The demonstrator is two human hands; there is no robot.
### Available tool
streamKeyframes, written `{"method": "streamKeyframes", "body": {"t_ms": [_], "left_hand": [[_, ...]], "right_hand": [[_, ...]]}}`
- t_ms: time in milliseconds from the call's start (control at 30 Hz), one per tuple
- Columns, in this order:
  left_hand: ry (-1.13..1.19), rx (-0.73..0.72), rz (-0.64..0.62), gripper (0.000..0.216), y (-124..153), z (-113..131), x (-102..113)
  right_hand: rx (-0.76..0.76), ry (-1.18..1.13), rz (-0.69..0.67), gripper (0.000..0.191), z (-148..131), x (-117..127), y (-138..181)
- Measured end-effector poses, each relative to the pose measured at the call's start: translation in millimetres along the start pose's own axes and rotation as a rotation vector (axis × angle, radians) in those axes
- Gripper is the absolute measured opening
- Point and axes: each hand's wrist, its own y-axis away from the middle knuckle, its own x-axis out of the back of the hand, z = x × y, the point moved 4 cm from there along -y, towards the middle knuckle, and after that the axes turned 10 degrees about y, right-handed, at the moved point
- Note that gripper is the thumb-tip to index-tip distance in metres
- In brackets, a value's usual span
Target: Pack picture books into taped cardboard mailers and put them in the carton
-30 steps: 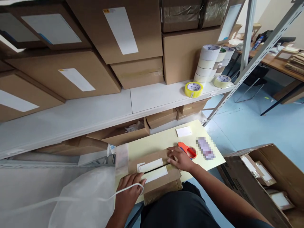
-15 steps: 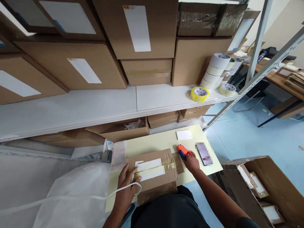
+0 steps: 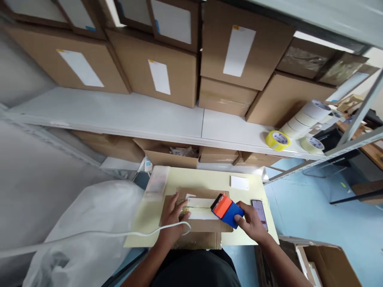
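A closed cardboard box [image 3: 206, 226] lies on the pale yellow tabletop [image 3: 137, 233], with a white label [image 3: 199, 203] and clear tape along its top. My left hand [image 3: 173, 221] rests on the box's left side, its fingers spread. An orange and blue tape dispenser [image 3: 226, 210] is in the grip of my right hand [image 3: 253, 225]. It is tilted over the right part of the box; whether it touches the box I cannot tell. Another piece of cardboard [image 3: 206, 241] shows under the box's near edge. A white cable [image 3: 134, 234] loops across my left wrist.
A phone [image 3: 259, 213] and a white card [image 3: 239, 183] lie on the tabletop. Behind is a shelf [image 3: 155, 115] with large cartons, a yellow tape roll [image 3: 277, 140] and stacked rolls [image 3: 303, 119]. An open carton [image 3: 332, 259] stands at lower right, white plastic sheeting [image 3: 92, 215] at left.
My right hand has lifted the tape dispenser from the table's right side and brought it over the box. My left hand stays on the box. The whole view has shifted and turned.
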Motion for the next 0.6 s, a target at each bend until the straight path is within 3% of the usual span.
{"method": "streamKeyframes", "body": {"t_ms": [133, 233, 333, 467, 600], "left_hand": [[0.029, -0.049, 0.002, 0.032, -8, 9, 15], [0.15, -0.029, -0.034, 0.032, -19, 23, 33], [0.401, 0.158, -0.185, 0.037, -30, 34, 40], [0.809, 0.502, -0.389, 0.051, -35, 43, 26], [0.981, 0.641, -0.351, 0.05, -36, 45, 16]], "right_hand": [[-0.014, -0.019, -0.22, 0.029, -10, -31, -32], [-0.029, 0.003, -0.303, 0.027, -9, -42, -48], [-0.003, 0.043, -0.33, 0.029, -11, -42, -55], [0.027, 0.089, -0.357, 0.03, -15, -43, -58], [0.04, 0.148, -0.374, 0.031, -19, -45, -57]]}}
